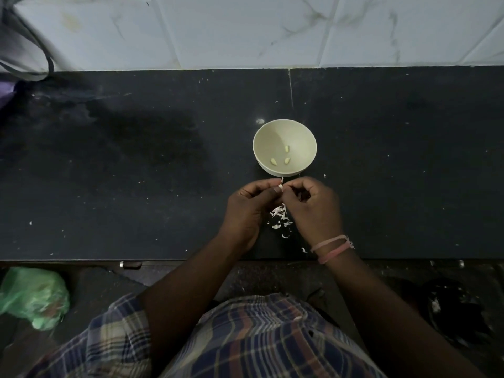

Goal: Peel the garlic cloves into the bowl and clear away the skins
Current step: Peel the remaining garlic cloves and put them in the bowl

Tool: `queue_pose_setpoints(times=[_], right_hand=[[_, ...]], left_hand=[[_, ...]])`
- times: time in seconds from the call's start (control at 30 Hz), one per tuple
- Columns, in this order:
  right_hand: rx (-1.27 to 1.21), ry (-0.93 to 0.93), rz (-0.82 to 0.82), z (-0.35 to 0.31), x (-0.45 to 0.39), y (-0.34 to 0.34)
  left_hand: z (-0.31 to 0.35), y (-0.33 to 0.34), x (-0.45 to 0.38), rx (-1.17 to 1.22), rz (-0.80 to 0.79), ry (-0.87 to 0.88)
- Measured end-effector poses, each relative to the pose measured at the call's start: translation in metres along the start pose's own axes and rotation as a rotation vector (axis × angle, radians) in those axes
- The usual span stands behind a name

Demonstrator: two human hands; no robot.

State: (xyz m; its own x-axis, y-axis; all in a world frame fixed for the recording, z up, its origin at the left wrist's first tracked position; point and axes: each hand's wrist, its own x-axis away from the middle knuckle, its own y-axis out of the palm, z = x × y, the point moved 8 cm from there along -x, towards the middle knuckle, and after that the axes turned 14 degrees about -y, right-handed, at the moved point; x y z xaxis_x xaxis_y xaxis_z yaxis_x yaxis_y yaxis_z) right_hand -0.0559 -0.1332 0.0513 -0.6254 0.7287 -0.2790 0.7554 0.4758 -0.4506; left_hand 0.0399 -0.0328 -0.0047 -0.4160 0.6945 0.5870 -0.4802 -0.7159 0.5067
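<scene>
The garlic clove [281,186] is held between both hands, just at 6 o'clock from the bowl [305,137], above the dark desk [136,173]. It is probably small, light and firm, and a little slippery when bare; its skin looks thin, dry and easy to tear, so the best hold is likely a pinch at the two ends. The left hand [249,205] has its fingers curled, and the thumb presses on the clove. The right hand [313,205] is also curled closely and seems to pinch the skin at the tip. Three peeled cloves [286,148] lie in the bowl. Loose skins [279,221] lie on the desk under the hands.
</scene>
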Motion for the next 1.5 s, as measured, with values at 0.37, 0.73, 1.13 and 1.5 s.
queue_pose_setpoints(times=[0.37,0.73,1.13,1.5], right_hand=[[-0.099,0.063,-0.113,0.004,-0.006,0.003],[-0.193,0.108,-0.105,0.004,0.004,-0.007],[-0.349,0.204,-0.095,0.004,0.012,-0.007],[-0.335,0.205,0.046,0.015,0.013,-0.018]], left_hand=[[0.006,0.0,0.0,-0.141,0.067,0.097],[-0.004,0.008,0.008,-0.099,0.0,0.022],[-0.012,0.014,0.016,0.089,-0.088,-0.114],[-0.013,0.018,0.019,0.134,-0.07,-0.124]])
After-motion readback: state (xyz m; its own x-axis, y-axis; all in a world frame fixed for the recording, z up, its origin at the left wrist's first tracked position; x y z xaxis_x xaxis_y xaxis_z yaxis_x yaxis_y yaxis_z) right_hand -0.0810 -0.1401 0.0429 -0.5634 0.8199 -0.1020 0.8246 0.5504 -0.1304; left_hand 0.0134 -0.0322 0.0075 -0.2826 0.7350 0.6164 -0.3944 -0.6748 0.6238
